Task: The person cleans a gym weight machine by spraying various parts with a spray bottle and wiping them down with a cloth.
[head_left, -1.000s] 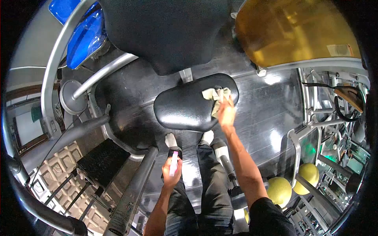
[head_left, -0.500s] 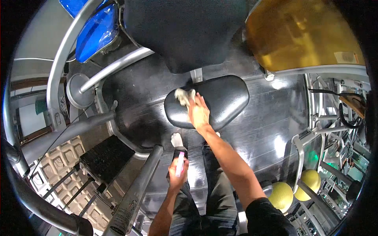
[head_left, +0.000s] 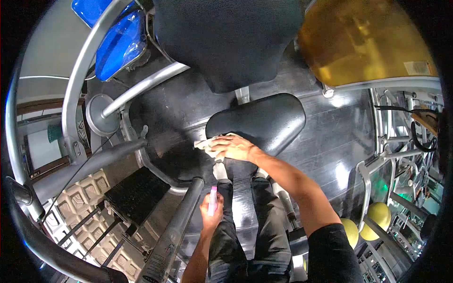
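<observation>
A black padded seat (head_left: 264, 118) sits in the middle, with a larger black backrest pad (head_left: 226, 42) beyond it. At the seat's near left edge, my right hand (head_left: 233, 147) presses a whitish cloth (head_left: 204, 146), its fingers over it and pointing left. The cloth hangs out past the seat's edge. Lower down, in front of my left leg, my left hand (head_left: 212, 210) is wrapped round a small bottle with a pink and white top (head_left: 213, 200).
Grey metal frame tubes (head_left: 177, 221) run along the left, near a black ridged plate (head_left: 137, 193). Blue pads (head_left: 120, 47) stand at the upper left, a yellow-brown panel (head_left: 368, 42) at the upper right. Yellow balls (head_left: 379, 220) and racks are at the right.
My right hand has moved with the cloth from the seat's top toward me and left, to its near edge. The whole view has shifted slightly. My left hand still holds the bottle.
</observation>
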`<state>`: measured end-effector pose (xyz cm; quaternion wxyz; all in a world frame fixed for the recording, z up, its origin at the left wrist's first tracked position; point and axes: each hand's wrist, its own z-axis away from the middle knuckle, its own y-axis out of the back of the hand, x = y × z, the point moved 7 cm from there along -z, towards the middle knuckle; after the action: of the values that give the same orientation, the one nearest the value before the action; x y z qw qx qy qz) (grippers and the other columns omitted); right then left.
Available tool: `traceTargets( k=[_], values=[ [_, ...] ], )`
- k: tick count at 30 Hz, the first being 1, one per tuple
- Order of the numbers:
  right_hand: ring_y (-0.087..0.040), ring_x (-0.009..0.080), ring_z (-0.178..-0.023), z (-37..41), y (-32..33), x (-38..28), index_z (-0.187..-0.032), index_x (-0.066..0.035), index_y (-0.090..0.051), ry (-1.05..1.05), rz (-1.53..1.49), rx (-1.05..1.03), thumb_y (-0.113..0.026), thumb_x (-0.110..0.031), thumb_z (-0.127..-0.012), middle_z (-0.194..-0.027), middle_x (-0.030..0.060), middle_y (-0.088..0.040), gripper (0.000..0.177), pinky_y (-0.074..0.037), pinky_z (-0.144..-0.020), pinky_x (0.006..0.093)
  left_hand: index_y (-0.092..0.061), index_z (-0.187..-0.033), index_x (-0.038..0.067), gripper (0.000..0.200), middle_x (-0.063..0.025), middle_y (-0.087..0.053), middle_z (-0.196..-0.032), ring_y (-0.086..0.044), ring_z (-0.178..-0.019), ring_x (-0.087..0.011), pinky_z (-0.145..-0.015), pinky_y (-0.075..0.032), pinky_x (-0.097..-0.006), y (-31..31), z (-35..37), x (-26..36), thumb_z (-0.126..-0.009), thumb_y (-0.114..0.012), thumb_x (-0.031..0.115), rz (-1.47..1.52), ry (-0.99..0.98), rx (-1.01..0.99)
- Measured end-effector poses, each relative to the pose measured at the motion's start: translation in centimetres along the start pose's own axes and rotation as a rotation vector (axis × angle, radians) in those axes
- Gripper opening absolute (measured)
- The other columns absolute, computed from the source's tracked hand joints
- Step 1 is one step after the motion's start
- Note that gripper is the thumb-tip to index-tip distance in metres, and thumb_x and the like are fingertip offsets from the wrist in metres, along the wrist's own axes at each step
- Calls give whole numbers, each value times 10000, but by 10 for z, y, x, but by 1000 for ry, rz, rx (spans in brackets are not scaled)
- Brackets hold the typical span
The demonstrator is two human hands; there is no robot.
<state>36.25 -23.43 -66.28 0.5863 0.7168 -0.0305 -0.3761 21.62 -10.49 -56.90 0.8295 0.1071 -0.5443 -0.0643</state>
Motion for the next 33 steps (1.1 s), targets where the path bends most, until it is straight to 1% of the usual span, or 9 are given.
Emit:
traceTargets(
  k=[2,5,7,9,15,19,23,29,33],
  values=[
    [-435,226,-1268,-8,-9,19,-1104,-257,-628,11,43,58,-520,-336,-870,-1306,-54,-512,270,-392,-1037,378,-583,-881,48,58,21,-568,-676,-492,-568,-28,-513,-419,-208,1,0,0,-855,-635,47,3,107,-35],
    [-544,276,-1112,-26,15,80,-1103,-208,-620,-724,-470,291,-524,-263,-870,-1210,86,-559,257,-475,-933,386,-581,-880,44,64,18,-560,-661,-487,-563,-29,-514,-418,-213,-5,-4,5,-859,-635,70,0,104,-52],
    [-577,297,-1030,-33,21,80,-1083,-154,-614,-690,168,517,-534,-227,-856,-1143,115,-585,252,-497,-855,382,-583,-878,44,50,20,-553,-650,-489,-566,-31,-519,-421,-215,-7,-7,18,-860,-626,63,-44,29,-40],
    [-568,271,-1046,-32,-51,87,-971,-83,-651,-810,-423,624,-549,-194,-841,-1106,112,-604,199,-487,-772,381,-584,-874,43,47,21,-550,-647,-488,-566,-34,-519,-420,-215,-9,-4,9,-858,-625,59,33,141,-32],
    [-503,232,-1196,67,9,-8,-1091,-171,-628,-71,-38,218,-638,-268,-803,-1235,14,-561,304,-419,-1011,380,-590,-851,39,36,22,-537,-636,-482,-556,-38,-511,-408,-215,-21,-6,-6,-846,-626,39,10,151,-51],
    [-484,310,-1179,114,115,65,-1123,-219,-638,-655,-354,296,-576,-202,-836,-1216,124,-554,293,-339,-1046,440,-592,-836,37,38,26,-536,-634,-480,-556,-35,-508,-402,-216,-32,-12,6,-852,-626,45,12,100,-63],
    [-452,381,-1207,161,69,97,-1163,-198,-627,-1016,324,533,-518,-111,-842,-1173,189,-577,350,-347,-1031,500,-592,-839,36,50,30,-532,-629,-467,-549,-30,-497,-390,-214,-40,-14,9,-863,-630,58,41,85,-75],
    [-481,199,-1233,89,1,-29,-1031,-198,-679,-155,-58,231,-592,-219,-780,-1281,-3,-550,266,-336,-1089,383,-585,-881,60,88,34,-552,-666,-514,-589,-39,-519,-426,-215,-54,-13,14,-869,-661,102,-37,62,-157],
    [-446,212,-1264,131,29,9,-1086,-150,-668,-203,-131,284,-591,-212,-820,-1289,38,-544,283,-313,-1102,395,-589,-873,52,80,41,-544,-652,-504,-573,-35,-504,-412,-212,-57,-14,16,-874,-652,101,-104,-91,-142]
  ],
)
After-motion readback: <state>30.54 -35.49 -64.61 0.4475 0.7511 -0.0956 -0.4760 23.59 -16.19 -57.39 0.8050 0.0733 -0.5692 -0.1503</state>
